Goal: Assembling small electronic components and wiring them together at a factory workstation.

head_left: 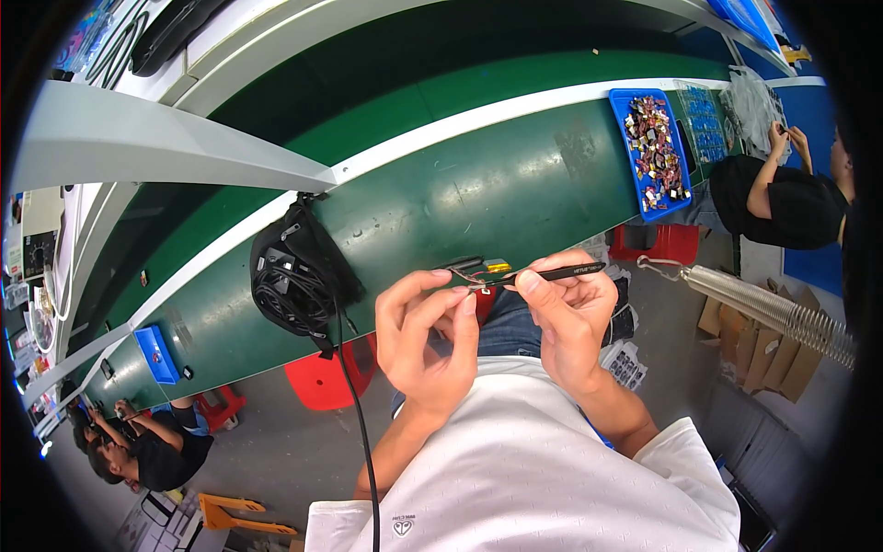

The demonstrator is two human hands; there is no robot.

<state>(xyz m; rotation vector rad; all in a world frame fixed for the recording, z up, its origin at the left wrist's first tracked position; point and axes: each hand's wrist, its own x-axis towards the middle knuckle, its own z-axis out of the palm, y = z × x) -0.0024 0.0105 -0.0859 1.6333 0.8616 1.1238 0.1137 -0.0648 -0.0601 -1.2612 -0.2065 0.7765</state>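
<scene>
Over green tabletop edge: my left hand pinches small wired part, right hand clenched on black tweezers, tips at part. Work looks midway; part not yet set down.

I'm seeing open green belt lying ahead of both hands, giving free passage forward. A black cable bundle is blocking the left side, its cord trailing down. A blue parts tray is crowding the far right, a coiled metal spring holder nearer.
</scene>
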